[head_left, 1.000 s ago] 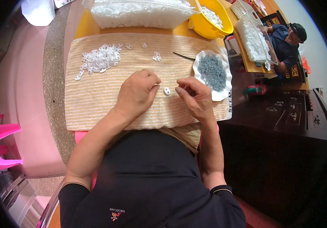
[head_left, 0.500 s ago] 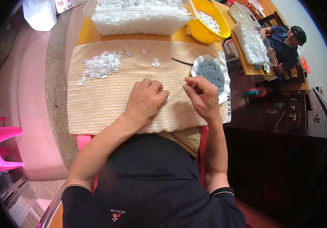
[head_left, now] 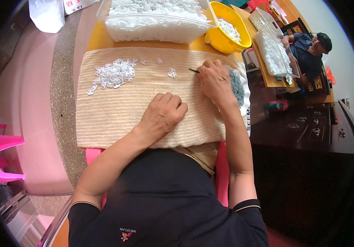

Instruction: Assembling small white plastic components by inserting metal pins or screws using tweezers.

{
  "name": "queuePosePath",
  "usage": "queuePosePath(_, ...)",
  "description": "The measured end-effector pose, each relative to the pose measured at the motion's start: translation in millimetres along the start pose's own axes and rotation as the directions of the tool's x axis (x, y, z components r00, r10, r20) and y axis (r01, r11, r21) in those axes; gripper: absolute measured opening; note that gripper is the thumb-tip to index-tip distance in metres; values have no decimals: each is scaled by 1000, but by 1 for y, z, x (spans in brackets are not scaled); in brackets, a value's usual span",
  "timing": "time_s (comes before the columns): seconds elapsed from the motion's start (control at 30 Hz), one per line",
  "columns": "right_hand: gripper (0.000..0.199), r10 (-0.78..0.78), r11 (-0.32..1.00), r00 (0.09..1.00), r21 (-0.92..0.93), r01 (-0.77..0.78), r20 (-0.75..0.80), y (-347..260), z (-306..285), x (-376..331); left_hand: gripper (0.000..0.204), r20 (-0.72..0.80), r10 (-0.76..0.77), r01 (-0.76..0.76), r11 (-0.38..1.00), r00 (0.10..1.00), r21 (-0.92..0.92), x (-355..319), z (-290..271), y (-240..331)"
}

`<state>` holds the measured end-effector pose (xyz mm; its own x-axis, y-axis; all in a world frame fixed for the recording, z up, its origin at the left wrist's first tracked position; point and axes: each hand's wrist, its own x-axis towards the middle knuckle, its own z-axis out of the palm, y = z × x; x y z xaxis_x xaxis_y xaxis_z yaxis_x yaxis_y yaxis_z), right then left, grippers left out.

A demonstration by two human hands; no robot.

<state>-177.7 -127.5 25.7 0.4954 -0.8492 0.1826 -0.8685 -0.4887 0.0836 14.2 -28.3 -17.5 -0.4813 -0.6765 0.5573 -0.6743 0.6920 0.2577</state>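
Note:
My left hand [head_left: 163, 113] rests on a striped beige towel [head_left: 119, 119], its fingers curled in. Whatever it may hold is hidden under the fingers. Farther right, my right hand [head_left: 216, 82] closes over a thin black stick [head_left: 193, 70], whose tip pokes out left of the fingers. Beneath that hand, partly covered, is a white wavy-rimmed dish [head_left: 247, 87] with many small grey-blue pieces [head_left: 237, 88]. A pile of small white plastic pieces [head_left: 113, 74] with holes lies at the towel's left. A few more white pieces [head_left: 172, 73] lie apart, beyond my left hand.
Behind the towel stand a clear bin [head_left: 156, 31] full of white pieces and a yellow basin [head_left: 232, 29] holding more. At the far right, another person [head_left: 310, 51] works at a table with a filled bin [head_left: 273, 53]. A pink stool [head_left: 2, 152] stands left.
My right hand has moved forward from beside my left hand onto the black stick and the dish's edge. My left hand stays nearly in place; the white bit at its fingertips no longer shows.

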Motion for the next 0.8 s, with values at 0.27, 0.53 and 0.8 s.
queuePosePath(0.27, 14, -95, 992, 995, -82, 93, -22, 1, 9, 1, 9, -161, -58, 32, 986, 985, -162, 3, -7, 3)
queuePosePath(0.53, 6, -67, 972, 981, 210, 105, -181, -9, 5, -1, 14, 78, -642, 505, 517, 763, -691, 6, -21, 3)
queuePosePath(0.8, 17, 189, 624, 953, 778, 70, -238, -36, -7, -23, 17, 524, -617, 275, -456, 587, -846, 3, -17, -17)
